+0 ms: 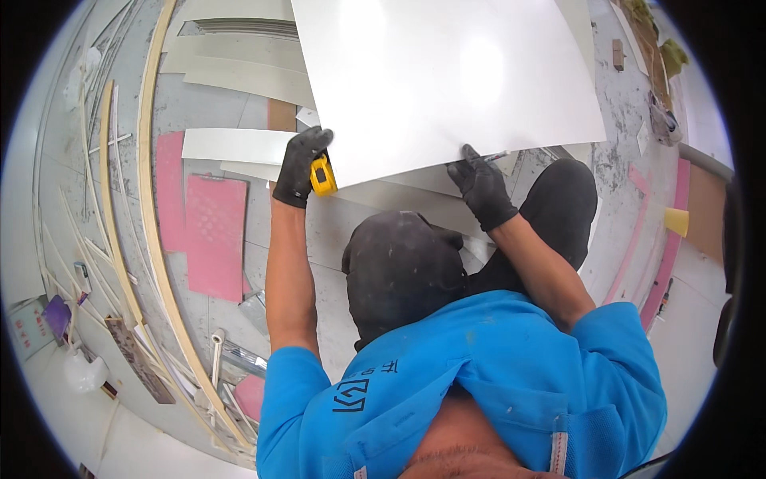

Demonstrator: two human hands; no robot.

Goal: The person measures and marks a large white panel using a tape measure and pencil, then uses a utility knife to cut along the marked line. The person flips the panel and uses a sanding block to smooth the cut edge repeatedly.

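A large white glossy sheet point(431, 80) fills the upper middle, its near edge tilted across my hands. My left hand point(303, 164), in a black glove, is closed on a yellow tape measure point(324, 176) at the sheet's near left corner. My right hand point(479, 184), also gloved, is closed at the sheet's near edge, with a slim pen-like stick point(499, 155) in its fingers. The fingertips of that hand are partly at the sheet's underside or edge. My dark-clad knees are below the sheet.
Pink boards point(214, 235) and pale strips point(231, 144) lie at the left, alongside long wooden battens point(148, 160). A white pipe point(215, 359) and scraps lie lower left. At the right are a brown board point(704, 215), a yellow piece point(676, 221) and pink strips.
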